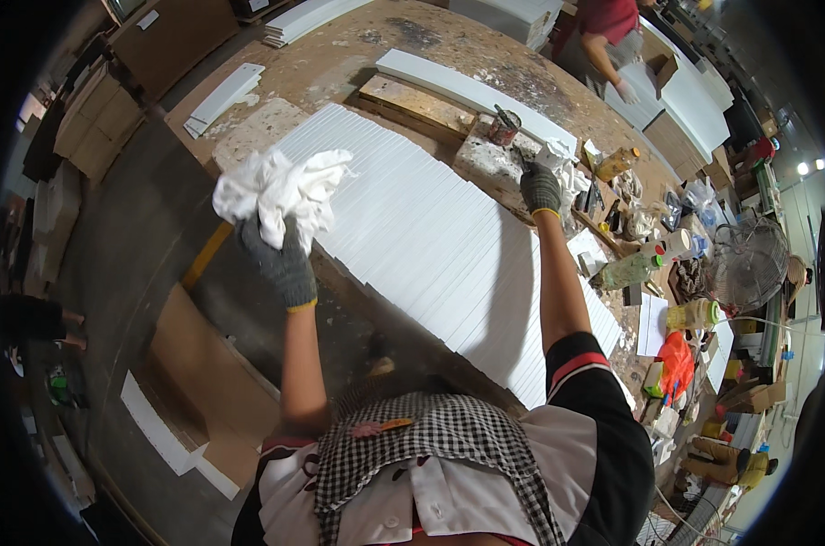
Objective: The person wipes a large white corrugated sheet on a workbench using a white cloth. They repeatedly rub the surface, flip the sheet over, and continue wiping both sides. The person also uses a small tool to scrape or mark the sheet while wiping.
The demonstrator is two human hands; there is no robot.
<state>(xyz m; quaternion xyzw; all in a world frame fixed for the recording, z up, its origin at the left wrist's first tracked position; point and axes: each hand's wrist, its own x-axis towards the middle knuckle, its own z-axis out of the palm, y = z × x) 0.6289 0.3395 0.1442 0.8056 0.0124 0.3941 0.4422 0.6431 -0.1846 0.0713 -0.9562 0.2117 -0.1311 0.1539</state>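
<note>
My left hand (280, 264), in a dark grey knit glove with a yellow cuff, grips a bunched white cloth (280, 191) above the left end of a row of white strips (421, 241). The strips lie side by side across the workbench. Farther right, my right hand (541, 189), gloved the same way, reaches over the far side of the row. Its fingers look closed around a small dark thing that I cannot make out. Left of that hand stands a stained open can (504, 127) with a dark tool across its top, on a paint-spattered white block (480, 156).
A long white board (476, 89) lies beyond the row. Bottles, including a green-tinted one (626, 271), papers and a red plastic bag (675, 364) crowd the right side near a fan (749, 264). A co-worker (603, 41) stands at far right; an open cardboard box (207, 382) sits lower left.
</note>
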